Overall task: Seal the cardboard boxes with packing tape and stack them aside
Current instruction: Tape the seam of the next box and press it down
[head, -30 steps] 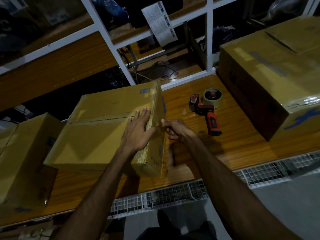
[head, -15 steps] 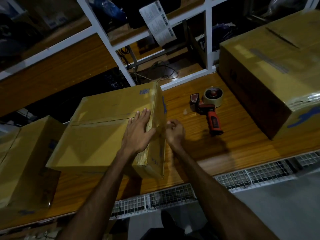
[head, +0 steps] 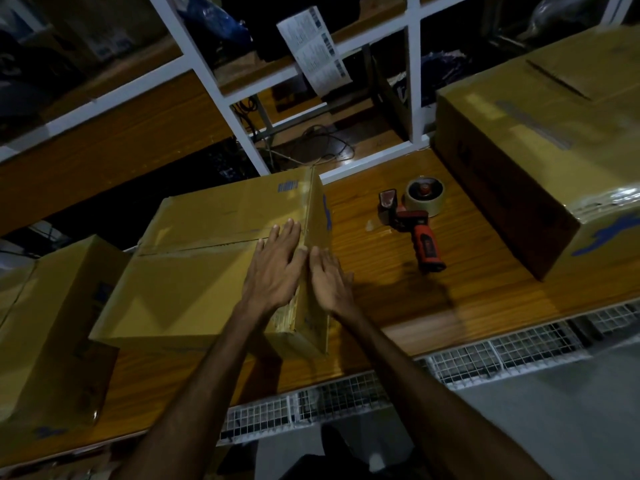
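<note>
The box is yellow-brown with small blue marks. The tape gun is red and black, with a tan roll. The table is orange-brown with wood stripes. The shelf frame is white.

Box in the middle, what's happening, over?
Left hand flat on box top. Right hand flat against its side. Tape dispenser idle on bench. Nothing blocking.

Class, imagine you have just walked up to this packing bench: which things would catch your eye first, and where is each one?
First, the two hands at the centre: the left hand lies flat on top of the middle cardboard box, the right hand flat against its right side. Next, the red-handled tape dispenser lying untouched on the wooden bench to the right, before a large taped box.
</note>
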